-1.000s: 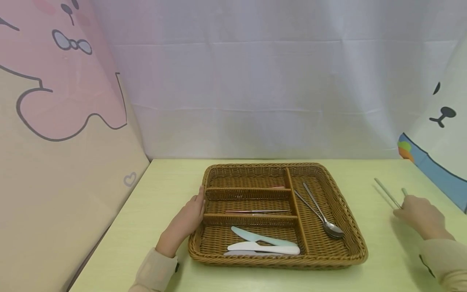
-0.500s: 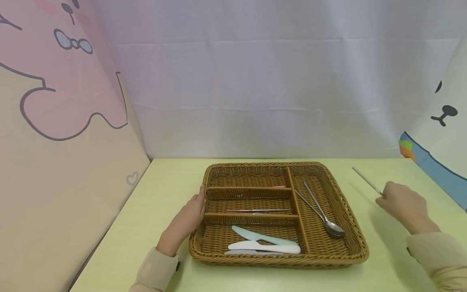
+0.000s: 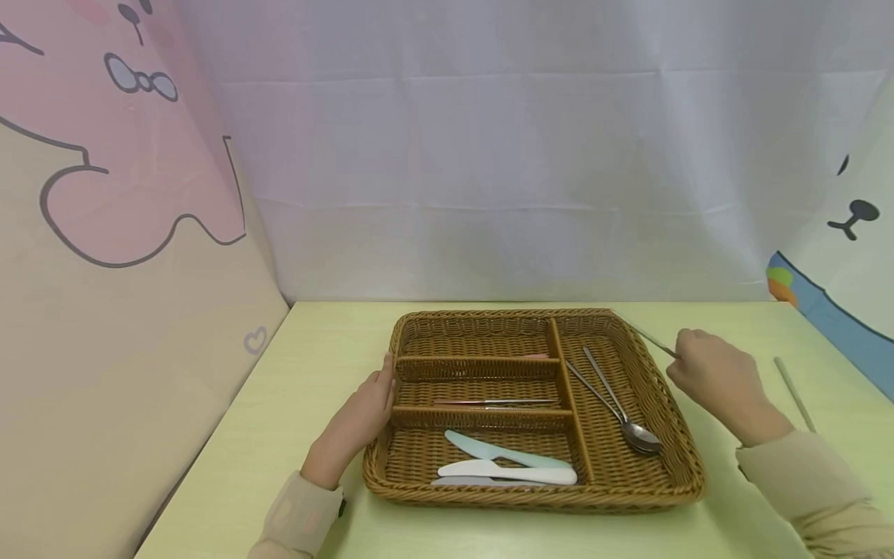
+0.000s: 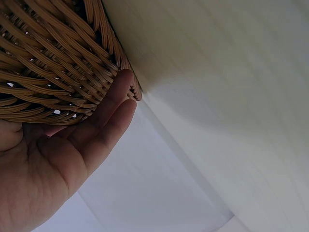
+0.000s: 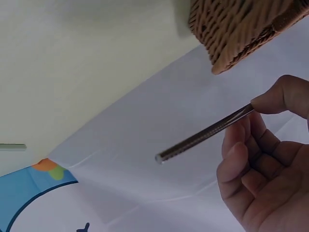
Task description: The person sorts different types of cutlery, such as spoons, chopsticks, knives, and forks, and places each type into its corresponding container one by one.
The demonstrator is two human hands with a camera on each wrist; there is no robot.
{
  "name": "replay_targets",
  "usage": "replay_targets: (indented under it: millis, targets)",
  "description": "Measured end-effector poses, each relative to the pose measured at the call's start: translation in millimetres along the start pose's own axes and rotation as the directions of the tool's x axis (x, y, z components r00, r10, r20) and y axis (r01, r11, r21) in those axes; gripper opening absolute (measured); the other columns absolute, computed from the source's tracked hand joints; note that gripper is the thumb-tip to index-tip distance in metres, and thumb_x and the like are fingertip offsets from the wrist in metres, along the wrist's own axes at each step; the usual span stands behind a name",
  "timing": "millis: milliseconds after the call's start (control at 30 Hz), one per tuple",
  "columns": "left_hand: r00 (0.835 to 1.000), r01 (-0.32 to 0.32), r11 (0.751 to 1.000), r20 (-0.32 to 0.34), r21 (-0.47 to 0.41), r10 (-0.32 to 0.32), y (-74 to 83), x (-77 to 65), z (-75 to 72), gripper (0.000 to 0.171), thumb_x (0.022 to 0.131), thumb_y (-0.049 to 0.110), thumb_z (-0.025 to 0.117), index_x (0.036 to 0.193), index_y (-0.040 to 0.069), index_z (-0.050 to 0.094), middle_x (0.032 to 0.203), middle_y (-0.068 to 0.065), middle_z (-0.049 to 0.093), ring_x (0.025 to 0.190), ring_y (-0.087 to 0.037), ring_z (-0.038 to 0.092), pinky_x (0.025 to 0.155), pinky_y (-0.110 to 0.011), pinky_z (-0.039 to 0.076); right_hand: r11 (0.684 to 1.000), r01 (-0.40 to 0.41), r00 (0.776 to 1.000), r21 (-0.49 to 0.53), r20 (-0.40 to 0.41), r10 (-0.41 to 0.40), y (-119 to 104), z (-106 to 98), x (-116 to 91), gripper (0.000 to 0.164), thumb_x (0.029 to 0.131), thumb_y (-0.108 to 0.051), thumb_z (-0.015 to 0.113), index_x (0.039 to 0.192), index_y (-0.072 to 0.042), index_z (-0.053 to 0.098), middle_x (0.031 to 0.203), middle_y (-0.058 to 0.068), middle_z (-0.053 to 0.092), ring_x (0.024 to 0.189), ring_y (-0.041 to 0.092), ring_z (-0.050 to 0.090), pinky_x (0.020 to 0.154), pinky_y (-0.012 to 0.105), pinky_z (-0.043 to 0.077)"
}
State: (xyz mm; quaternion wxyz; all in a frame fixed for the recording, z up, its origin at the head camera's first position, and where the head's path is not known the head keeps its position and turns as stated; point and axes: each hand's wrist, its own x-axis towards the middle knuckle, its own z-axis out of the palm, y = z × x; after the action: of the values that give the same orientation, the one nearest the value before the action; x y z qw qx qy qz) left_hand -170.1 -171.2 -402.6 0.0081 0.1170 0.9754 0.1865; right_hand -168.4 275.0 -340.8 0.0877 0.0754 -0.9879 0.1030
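A brown wicker cutlery tray with several compartments stands on the table. My left hand rests along its left outer wall, fingers nearly straight against the weave in the left wrist view. Thumb and fingers of my right hand pinch a thin metal chopstick, whose far end overlaps the tray's back right corner in the head view. Two spoons lie in the tall right compartment. Chopsticks lie in the middle left one. A mint knife and a white knife lie in the front one.
A greenish stick lies on the table by my right sleeve. A small pink piece shows at the back left compartment's divider. A grey knife lies partly hidden at the tray's front. A white cloth hangs behind the table.
My right hand has moved left with the chopstick, from the table's right side to near the tray's right rim. The greenish stick stays behind on the table. The left hand holds its place.
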Motion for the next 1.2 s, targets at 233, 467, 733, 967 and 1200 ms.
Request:
replay_targets:
  millis: [233,467,733,967,1200]
  targets:
    - [1.000,-0.008,1.000,-0.004,0.007,0.008,0.9,-1.1,-1.8,0.054,0.101,0.016,0.030,0.145,-0.006,0.007,0.112,-0.025,0.054,0.074,-0.018,0.056,0.067,-0.035,0.049,0.993,0.102,0.992,-0.052,-0.074,-0.106,-33.3,1.1,0.3,0.020,0.075,0.001,0.049,0.060,-0.009,0.039,0.056,0.002,0.034,0.049,0.013,0.028,0.039,0.025,0.023]
    - [1.000,-0.013,1.000,-0.009,-0.004,0.013,1.4,-1.3,-1.7,0.054,0.101,0.016,0.030,0.144,-0.006,0.008,0.115,-0.026,0.053,0.077,-0.021,0.059,0.067,-0.034,0.050,0.975,0.186,0.967,-0.118,-0.155,-0.203,-58.5,6.8,1.8,0.018,0.075,0.004,0.048,0.062,-0.007,0.042,0.056,0.003,0.038,0.049,0.014,0.032,0.034,0.024,0.026]
    - [1.000,-0.014,1.000,-0.011,0.007,0.014,1.4,-0.7,-2.0,0.054,0.101,0.016,0.031,0.144,-0.007,0.009,0.113,-0.026,0.054,0.078,-0.022,0.059,0.069,-0.036,0.050,0.937,0.278,0.927,-0.213,-0.196,-0.319,-85.7,17.5,3.8,0.015,0.072,0.004,0.057,0.066,-0.006,0.048,0.058,0.003,0.042,0.050,0.015,0.038,0.034,0.026,0.030]
    - [1.000,-0.005,1.000,-0.006,-0.004,0.005,0.9,-1.8,-1.5,0.054,0.101,0.017,0.029,0.144,-0.006,0.008,0.119,-0.027,0.052,0.086,-0.026,0.060,0.073,-0.038,0.051,0.872,0.378,0.866,-0.311,-0.214,-0.451,-107.9,27.4,3.6,0.015,0.069,-0.001,0.070,0.072,-0.005,0.055,0.064,0.004,0.051,0.055,0.017,0.047,0.036,0.023,0.033]
    - [1.000,-0.012,1.000,-0.011,-0.002,0.012,0.8,-0.5,-1.2,0.054,0.101,0.017,0.029,0.144,-0.007,0.007,0.120,-0.028,0.051,0.088,-0.028,0.061,0.074,-0.039,0.051,0.854,0.410,0.855,-0.320,-0.190,-0.482,-124.4,35.8,5.0,0.011,0.070,0.001,0.067,0.079,-0.004,0.061,0.068,0.005,0.055,0.056,0.016,0.048,0.036,0.020,0.028]
